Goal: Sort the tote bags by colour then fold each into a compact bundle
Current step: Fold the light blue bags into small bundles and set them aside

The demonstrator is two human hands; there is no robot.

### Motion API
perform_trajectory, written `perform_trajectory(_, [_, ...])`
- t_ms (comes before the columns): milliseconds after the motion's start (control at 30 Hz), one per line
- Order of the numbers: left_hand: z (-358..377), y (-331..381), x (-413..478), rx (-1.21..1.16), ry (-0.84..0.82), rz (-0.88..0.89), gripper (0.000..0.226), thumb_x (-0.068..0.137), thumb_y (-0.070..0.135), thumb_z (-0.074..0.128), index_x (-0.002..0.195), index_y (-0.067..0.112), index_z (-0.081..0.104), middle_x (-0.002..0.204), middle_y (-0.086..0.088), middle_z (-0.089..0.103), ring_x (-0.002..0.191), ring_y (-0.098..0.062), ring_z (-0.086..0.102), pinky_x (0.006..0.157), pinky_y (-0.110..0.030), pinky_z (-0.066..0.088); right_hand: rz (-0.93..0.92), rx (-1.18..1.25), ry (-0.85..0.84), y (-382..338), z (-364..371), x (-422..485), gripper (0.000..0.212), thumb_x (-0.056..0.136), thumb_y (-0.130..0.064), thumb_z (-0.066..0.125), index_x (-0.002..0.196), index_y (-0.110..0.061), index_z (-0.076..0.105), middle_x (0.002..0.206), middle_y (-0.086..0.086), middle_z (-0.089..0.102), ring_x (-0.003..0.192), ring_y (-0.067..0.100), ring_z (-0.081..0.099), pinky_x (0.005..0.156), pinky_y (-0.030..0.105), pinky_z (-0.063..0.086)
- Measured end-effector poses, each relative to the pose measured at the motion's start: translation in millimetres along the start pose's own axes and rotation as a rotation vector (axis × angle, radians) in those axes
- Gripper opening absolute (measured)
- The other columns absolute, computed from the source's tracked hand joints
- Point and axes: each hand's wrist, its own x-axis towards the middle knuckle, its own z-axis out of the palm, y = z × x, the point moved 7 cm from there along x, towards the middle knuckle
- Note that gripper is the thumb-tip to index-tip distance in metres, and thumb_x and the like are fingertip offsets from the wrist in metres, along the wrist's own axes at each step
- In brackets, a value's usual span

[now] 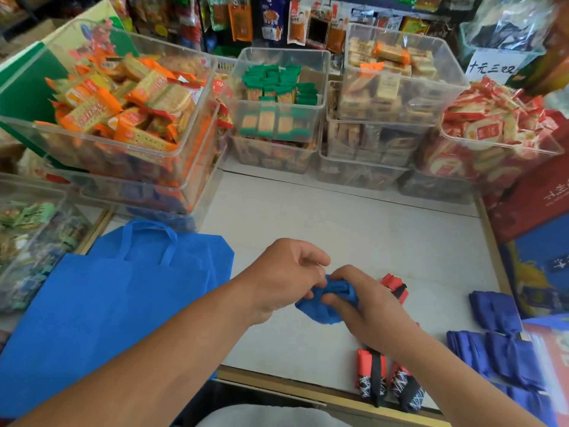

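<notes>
Both my hands grip one bright blue tote bag bundle (320, 309) over the white counter (354, 229). My left hand (283, 275) pinches its left end and my right hand (366, 306) wraps its right side. Flat bright blue tote bags (101, 303) lie stacked at the left with handles up. Red folded bundles with black straps lie near me (371, 374) and behind my right hand (395, 286). Several darker blue folded bundles (498, 337) sit at the right edge.
Clear plastic bins of packaged snacks (123, 112) stand stacked along the back and left of the counter. A red box (532, 198) and blue printed cartons stand at the right. The counter's wooden front edge (292, 386) runs just below my arms.
</notes>
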Motion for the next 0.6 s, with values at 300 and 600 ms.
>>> perform_trajectory(300, [1,-30,-5,-0.047,0.074,0.105,0.039,0.091,0.022,0.076,0.126,0.033,0.065,0.112,0.013,0.069,0.100,-0.002,0.067,0.086,-0.023,0.058,0.511,0.938,0.072,24,17,-11,0.031,0.094,-0.035,0.066,0.115,-0.013,0.066,0.107,0.010,0.075,0.102,0.031,0.072,0.086,0.046,0.061])
perform_trajectory(600, [15,-56,-6,-0.341,0.065,0.046,0.029,0.097,0.021,0.070,0.124,0.024,0.063,0.114,0.006,0.075,0.107,-0.012,0.072,0.090,-0.033,0.060,0.620,0.965,0.284,24,28,-17,0.018,0.092,-0.009,0.073,0.111,-0.011,0.073,0.102,0.009,0.078,0.096,0.029,0.076,0.086,0.053,0.061])
